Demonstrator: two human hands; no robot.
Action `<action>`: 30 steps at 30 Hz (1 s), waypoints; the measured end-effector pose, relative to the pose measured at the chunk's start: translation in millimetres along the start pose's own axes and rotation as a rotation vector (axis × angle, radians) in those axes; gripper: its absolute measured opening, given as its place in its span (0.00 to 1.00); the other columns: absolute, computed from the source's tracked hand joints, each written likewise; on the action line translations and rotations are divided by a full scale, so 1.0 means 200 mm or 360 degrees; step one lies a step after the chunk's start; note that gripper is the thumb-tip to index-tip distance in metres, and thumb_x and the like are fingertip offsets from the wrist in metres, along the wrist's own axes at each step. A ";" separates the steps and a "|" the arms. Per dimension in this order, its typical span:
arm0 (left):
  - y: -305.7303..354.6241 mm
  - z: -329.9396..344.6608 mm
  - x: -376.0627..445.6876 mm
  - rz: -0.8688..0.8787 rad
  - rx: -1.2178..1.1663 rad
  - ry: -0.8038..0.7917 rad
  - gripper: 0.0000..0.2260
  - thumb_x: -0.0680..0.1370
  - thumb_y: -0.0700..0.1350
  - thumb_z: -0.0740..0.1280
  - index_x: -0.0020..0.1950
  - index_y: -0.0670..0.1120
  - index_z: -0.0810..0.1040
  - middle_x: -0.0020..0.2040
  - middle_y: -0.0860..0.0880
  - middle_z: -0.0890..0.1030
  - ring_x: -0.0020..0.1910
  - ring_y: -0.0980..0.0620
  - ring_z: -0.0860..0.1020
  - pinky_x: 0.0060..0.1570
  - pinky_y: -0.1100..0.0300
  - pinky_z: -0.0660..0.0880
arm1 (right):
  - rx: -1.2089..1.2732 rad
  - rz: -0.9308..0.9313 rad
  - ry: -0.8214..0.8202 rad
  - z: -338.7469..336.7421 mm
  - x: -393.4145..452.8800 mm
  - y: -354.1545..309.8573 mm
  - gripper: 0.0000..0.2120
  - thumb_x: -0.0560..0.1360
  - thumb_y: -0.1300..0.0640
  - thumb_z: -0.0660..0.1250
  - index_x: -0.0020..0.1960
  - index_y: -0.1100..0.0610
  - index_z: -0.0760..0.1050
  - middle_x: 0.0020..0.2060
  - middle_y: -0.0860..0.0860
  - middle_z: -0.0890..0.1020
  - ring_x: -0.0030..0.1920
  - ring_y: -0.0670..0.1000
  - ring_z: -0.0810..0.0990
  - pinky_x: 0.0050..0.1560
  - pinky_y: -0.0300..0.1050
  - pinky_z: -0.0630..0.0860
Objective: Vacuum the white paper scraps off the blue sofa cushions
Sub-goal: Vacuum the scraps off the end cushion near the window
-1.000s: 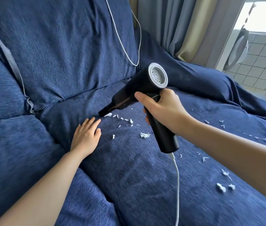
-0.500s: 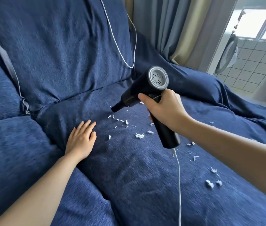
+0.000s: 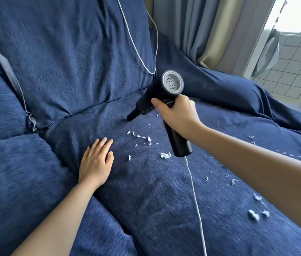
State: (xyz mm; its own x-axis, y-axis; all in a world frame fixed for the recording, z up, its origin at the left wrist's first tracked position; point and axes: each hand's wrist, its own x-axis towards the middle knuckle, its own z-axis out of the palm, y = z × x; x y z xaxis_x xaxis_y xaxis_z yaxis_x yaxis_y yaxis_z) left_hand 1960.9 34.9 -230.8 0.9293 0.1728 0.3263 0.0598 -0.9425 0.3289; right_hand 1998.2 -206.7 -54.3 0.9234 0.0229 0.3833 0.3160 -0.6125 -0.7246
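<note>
Since the last frame the nozzle has swung off the scrap line toward the back crease, up and right of where it was; left hand hasn't shifted on the cushion.

Right hand point(image 3: 178, 117) — fingers clenched round the vacuum point(image 3: 161, 100) at the top of its grip, thumb along the barrel. Nozzle tip sits centre frame, at or just above the fabric; can't tell if it touches. Left hand point(image 3: 96, 163) lies flat, fingers straight and released, pressing the seat cushion point(image 3: 155, 200) lower left of centre, holding nothing.

Scraps point(image 3: 142, 137): main line lies between nozzle and left hand, just below the tip. One clump point(image 3: 165, 155) beside the handle butt. More scattered lower right and far right of frame.

Handling, my read: scraps are light, thin, shredded — they'll lift easily but also scatter from exhaust or a fast sweep. Cushion is soft and gives, so the flat palm keeping it taut helps. Vacuum looks small and one-hand manageable; present grip is fine.

Room: open cushion to the right and toward the viewer. Back cushion point(image 3: 72, 61) closes off the upper left; crease could trap bits. Cable point(image 3: 196, 200) trails from the handle down to the bottom edge — it crosses the path to the lower-right scraps, may drag them.
</note>
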 end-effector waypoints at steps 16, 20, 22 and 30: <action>0.01 -0.01 -0.01 -0.0010 -0.0043 0.0007 0.27 0.77 0.56 0.45 0.75 0.53 0.63 0.77 0.54 0.61 0.77 0.53 0.55 0.75 0.53 0.49 | -0.0264 0.0102 0.0180 -0.12 0.14 0.10 0.26 0.73 0.37 0.68 0.41 0.62 0.79 0.39 0.58 0.84 0.45 0.59 0.82 0.47 0.45 0.77; -0.01 -0.01 -0.01 -0.0005 -0.0047 0.0026 0.29 0.76 0.58 0.43 0.75 0.53 0.64 0.76 0.54 0.62 0.76 0.53 0.56 0.75 0.53 0.50 | -0.0113 0.0191 0.0149 -0.12 0.15 0.06 0.21 0.75 0.40 0.69 0.36 0.58 0.76 0.36 0.53 0.82 0.44 0.54 0.81 0.47 0.44 0.76; 0.00 -0.01 -0.01 0.0000 -0.0047 0.0031 0.30 0.76 0.59 0.42 0.75 0.53 0.64 0.76 0.54 0.62 0.76 0.53 0.56 0.75 0.53 0.50 | -0.0068 0.0191 0.0131 -0.10 0.16 0.05 0.21 0.75 0.41 0.69 0.33 0.55 0.74 0.34 0.52 0.82 0.44 0.55 0.83 0.49 0.47 0.79; -0.01 0.00 -0.01 0.0016 -0.0063 0.0051 0.27 0.77 0.56 0.46 0.74 0.52 0.65 0.76 0.53 0.63 0.76 0.52 0.57 0.74 0.52 0.52 | -0.0164 0.0302 0.0247 -0.11 0.27 0.14 0.23 0.74 0.39 0.68 0.45 0.61 0.79 0.42 0.56 0.83 0.44 0.56 0.80 0.44 0.43 0.72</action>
State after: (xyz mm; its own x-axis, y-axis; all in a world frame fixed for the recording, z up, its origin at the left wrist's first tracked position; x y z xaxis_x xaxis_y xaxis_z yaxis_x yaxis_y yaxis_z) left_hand 1959.8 36.7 -232.8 0.9177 0.1730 0.3576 0.0354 -0.9322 0.3603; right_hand 2052.1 -240.5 -41.4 0.9170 -0.2162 0.3352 0.1093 -0.6718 -0.7326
